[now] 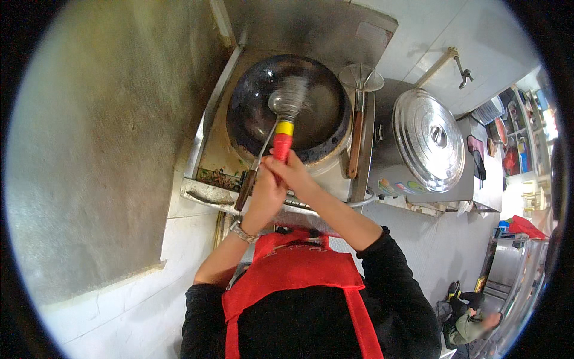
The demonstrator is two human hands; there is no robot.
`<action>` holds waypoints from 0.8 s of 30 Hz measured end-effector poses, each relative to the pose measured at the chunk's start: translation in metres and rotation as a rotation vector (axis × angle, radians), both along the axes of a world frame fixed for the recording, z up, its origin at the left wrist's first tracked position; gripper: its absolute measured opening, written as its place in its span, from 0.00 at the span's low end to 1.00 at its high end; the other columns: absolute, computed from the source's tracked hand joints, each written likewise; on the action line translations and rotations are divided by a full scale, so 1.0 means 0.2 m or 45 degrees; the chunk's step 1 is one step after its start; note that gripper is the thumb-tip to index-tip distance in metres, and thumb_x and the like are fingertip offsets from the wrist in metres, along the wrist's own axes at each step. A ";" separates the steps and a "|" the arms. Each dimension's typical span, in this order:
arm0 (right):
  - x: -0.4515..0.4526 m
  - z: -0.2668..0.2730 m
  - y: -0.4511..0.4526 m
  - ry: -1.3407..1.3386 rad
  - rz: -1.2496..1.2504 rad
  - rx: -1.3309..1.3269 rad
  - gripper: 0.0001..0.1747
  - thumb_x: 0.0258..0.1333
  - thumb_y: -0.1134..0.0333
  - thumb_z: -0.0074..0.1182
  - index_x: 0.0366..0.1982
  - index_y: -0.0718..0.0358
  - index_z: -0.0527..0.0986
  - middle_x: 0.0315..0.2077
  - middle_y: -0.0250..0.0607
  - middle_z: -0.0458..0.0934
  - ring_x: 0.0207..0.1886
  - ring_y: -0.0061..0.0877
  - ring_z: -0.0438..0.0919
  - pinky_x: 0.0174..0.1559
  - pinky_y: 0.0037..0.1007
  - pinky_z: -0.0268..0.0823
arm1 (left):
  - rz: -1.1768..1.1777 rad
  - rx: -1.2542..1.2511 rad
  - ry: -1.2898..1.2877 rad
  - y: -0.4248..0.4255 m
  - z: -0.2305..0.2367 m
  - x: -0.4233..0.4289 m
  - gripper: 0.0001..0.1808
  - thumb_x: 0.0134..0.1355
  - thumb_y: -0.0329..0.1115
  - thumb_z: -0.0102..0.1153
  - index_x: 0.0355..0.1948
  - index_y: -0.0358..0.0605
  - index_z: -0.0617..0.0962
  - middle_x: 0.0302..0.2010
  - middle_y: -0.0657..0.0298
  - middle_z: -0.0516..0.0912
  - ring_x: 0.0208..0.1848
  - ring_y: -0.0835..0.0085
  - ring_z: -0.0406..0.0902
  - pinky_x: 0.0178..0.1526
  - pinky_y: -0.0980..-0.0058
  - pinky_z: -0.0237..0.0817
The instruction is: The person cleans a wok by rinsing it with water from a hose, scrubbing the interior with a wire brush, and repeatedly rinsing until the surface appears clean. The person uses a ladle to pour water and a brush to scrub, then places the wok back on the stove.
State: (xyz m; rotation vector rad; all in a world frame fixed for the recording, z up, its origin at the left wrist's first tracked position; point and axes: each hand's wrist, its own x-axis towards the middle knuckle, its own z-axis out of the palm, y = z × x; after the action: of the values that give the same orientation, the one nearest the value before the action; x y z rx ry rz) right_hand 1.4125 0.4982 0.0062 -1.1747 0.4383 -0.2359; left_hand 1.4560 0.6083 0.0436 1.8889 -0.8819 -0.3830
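Observation:
Both hands are together over the front rim of a dark wok (327,107). My right hand (294,176) grips the red handle (282,146) of a wok brush with a yellow collar. Just below it, my left hand (267,188) is closed around the lower part of the same handle. The brush's bristles (292,96) are blurred inside the wok. A steel ladle (277,102) rests with its bowl in the wok; its wooden handle (245,190) leans over the stove's front edge beside my left hand.
Right of the wok lies a wire skimmer (357,119) with a wooden handle. Farther right stands a large lidded steel pot (426,141) beneath a wall tap (464,76). Food scraps (219,178) lie at the stove's front left. A metal-clad wall (103,148) rises at left. A person (466,323) sits at lower right.

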 end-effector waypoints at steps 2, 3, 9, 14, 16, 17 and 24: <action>0.05 0.05 -0.15 0.175 -0.157 0.271 0.22 0.55 0.63 0.57 0.48 0.64 0.67 0.36 0.37 0.75 0.38 0.24 0.75 0.43 0.29 0.69 | -0.014 0.077 -0.226 0.03 0.01 -0.03 0.29 0.54 0.34 0.57 0.56 0.34 0.65 0.47 0.40 0.71 0.48 0.46 0.71 0.49 0.58 0.63; 0.03 0.05 -0.28 0.262 -0.158 0.288 0.20 0.54 0.66 0.57 0.47 0.65 0.67 0.32 0.36 0.74 0.33 0.24 0.75 0.36 0.28 0.71 | -0.005 0.064 -0.376 0.10 0.00 -0.02 0.32 0.54 0.35 0.58 0.58 0.36 0.64 0.49 0.42 0.70 0.51 0.48 0.69 0.52 0.58 0.61; -0.07 -0.05 -0.91 0.474 -0.201 -0.016 0.17 0.55 0.69 0.55 0.43 0.63 0.63 0.23 0.34 0.70 0.19 0.17 0.70 0.14 0.21 0.60 | 0.511 0.015 0.513 0.51 -0.27 0.04 0.27 0.58 0.37 0.59 0.55 0.37 0.67 0.37 0.53 0.76 0.35 0.66 0.75 0.37 0.68 0.66; 0.03 -0.06 -1.12 0.436 -0.085 -0.152 0.23 0.56 0.64 0.56 0.47 0.64 0.60 0.21 0.36 0.72 0.18 0.18 0.70 0.15 0.21 0.60 | 0.892 -0.359 0.777 0.38 -0.20 0.13 0.06 0.65 0.33 0.52 0.38 0.42 0.71 0.17 0.73 0.66 0.16 0.86 0.59 0.17 0.84 0.48; 0.09 -0.06 -1.18 0.659 0.127 -0.568 0.21 0.56 0.63 0.54 0.45 0.63 0.61 0.22 0.39 0.74 0.18 0.22 0.72 0.17 0.26 0.63 | 0.852 -0.386 0.256 0.33 0.00 0.29 0.08 0.66 0.33 0.50 0.30 0.46 0.69 0.15 0.74 0.64 0.15 0.87 0.56 0.17 0.83 0.45; 0.12 -0.06 -1.21 0.803 0.176 -0.835 0.20 0.56 0.62 0.54 0.44 0.63 0.61 0.23 0.40 0.75 0.18 0.25 0.73 0.18 0.29 0.65 | 0.807 -0.526 0.181 0.28 0.10 0.38 0.09 0.66 0.33 0.50 0.28 0.46 0.69 0.15 0.73 0.64 0.15 0.87 0.55 0.17 0.83 0.45; 0.20 -0.14 -1.07 0.799 0.409 -1.339 0.32 0.58 0.59 0.47 0.64 0.51 0.58 0.40 0.54 0.78 0.42 0.43 0.78 0.43 0.40 0.70 | 0.167 -0.832 0.165 -0.48 0.47 0.91 0.07 0.64 0.33 0.52 0.32 0.40 0.75 0.28 0.65 0.78 0.34 0.77 0.74 0.43 0.75 0.67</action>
State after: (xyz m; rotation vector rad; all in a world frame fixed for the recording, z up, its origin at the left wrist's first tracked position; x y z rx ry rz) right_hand 1.4522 0.2845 -0.0222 -2.3479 0.6893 0.2407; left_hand 1.6380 0.5122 0.1384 1.2916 -0.6824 -0.1105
